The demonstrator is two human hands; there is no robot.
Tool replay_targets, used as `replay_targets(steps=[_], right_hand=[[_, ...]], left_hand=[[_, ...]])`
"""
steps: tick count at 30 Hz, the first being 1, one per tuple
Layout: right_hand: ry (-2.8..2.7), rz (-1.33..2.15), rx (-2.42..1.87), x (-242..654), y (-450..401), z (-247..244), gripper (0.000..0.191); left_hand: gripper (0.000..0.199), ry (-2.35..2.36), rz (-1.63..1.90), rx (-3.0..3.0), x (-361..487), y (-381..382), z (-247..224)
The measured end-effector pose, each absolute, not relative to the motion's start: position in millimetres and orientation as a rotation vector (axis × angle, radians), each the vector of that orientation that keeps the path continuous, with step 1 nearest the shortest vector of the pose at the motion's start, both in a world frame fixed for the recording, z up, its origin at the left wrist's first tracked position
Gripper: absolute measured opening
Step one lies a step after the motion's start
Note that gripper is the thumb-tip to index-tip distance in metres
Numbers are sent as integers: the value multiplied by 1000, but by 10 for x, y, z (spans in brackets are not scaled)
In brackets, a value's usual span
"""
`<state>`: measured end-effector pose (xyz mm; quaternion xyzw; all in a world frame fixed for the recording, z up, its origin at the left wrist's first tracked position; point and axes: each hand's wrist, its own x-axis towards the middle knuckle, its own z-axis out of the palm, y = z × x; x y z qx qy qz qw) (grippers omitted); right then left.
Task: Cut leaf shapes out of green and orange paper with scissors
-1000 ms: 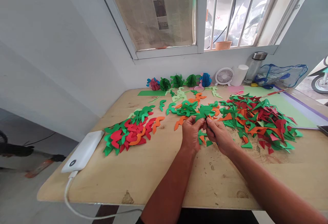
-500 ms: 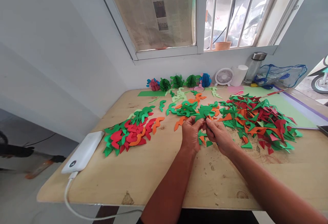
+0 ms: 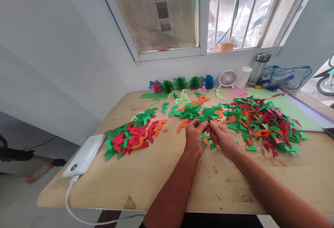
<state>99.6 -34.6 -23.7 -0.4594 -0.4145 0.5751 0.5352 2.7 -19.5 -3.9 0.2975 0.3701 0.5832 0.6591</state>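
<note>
Between my two hands is a green paper cut-out [image 3: 207, 114] with curved edges, raised over the middle of the table. My left hand [image 3: 194, 136] pinches its lower edge between thumb and fingers. Closed too, my right hand [image 3: 222, 138] has its thumb and fingertips at the right side of the same piece; whatever else its palm may hold is hidden. Behind the hands lies a loose cluster of green paper cut-outs [image 3: 190, 110]. Orange cut-outs [image 3: 183, 125] lie just left of my left hand, and green scraps [image 3: 213, 146] show beneath my right.
Paper scraps [image 3: 268, 123] are heaped at right, and red and green cut-outs [image 3: 135, 134] at left. A white power bank [image 3: 85, 155] with a cable lies near the left edge. Honeycomb paper figures [image 3: 180, 83], a small fan [image 3: 228, 78] and a glass bottle [image 3: 258, 70] line the wall.
My right thumb and fingertips have shifted slightly against the green cut-out. My left hand and the piles look the same.
</note>
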Motion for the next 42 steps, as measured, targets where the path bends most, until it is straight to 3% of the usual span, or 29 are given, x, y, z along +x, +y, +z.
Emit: replay_targets(steps=[18, 42], right_hand=[[-1136, 1344, -1244, 1005, -332, -187, 54], [-1048, 1339, -1224, 980, -355, -165, 57]], left_hand=[[19, 957, 1420, 663, -63, -82, -136], [23, 818, 1302, 554, -64, -106, -107]])
